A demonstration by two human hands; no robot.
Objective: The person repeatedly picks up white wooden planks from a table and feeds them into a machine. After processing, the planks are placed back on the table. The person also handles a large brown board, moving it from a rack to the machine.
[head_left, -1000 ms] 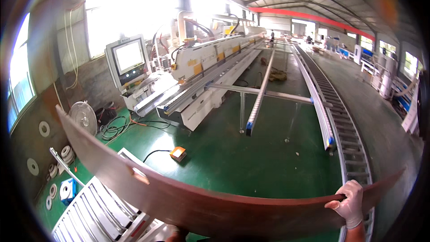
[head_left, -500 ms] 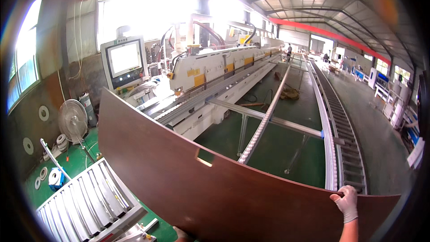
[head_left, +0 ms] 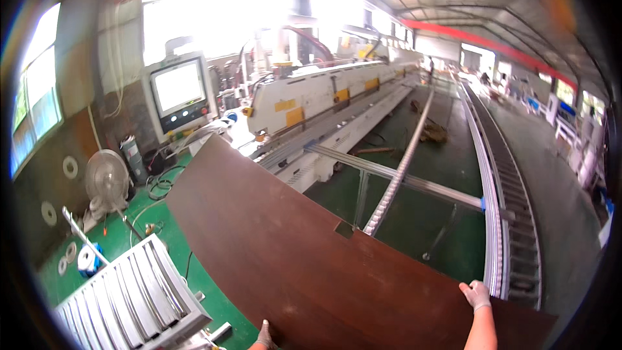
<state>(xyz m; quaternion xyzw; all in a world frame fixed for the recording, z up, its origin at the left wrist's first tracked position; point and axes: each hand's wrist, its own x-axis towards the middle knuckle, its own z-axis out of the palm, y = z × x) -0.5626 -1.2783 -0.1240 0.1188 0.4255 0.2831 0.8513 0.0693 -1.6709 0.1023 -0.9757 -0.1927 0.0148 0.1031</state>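
A large dark-brown panel [head_left: 311, 259] lies tilted across the lower middle, with a small rectangular notch in its far edge. My right hand [head_left: 477, 295], in a pale glove, is closed over that far edge near the panel's right end. At the near edge, low in the picture, my left hand [head_left: 264, 337] grips the panel, also gloved. Its thumb shows on top while the other fingers are hidden. Just beyond the panel stands a frame with a roller rail [head_left: 402, 172] running away from me.
A long white-and-yellow machine [head_left: 311, 100] stands at the left with a screen console [head_left: 178, 94]. At lower left is a roller stand [head_left: 126, 291], with a fan [head_left: 107, 178] behind it. A second roller track [head_left: 512, 201] runs along the right. Far off, a person [head_left: 430, 70] stands.
The panel has tipped from steeply upright to flatter, its far left corner moving right and down. My right hand has shifted left and slightly lower; more of my left hand shows. The view has turned slightly.
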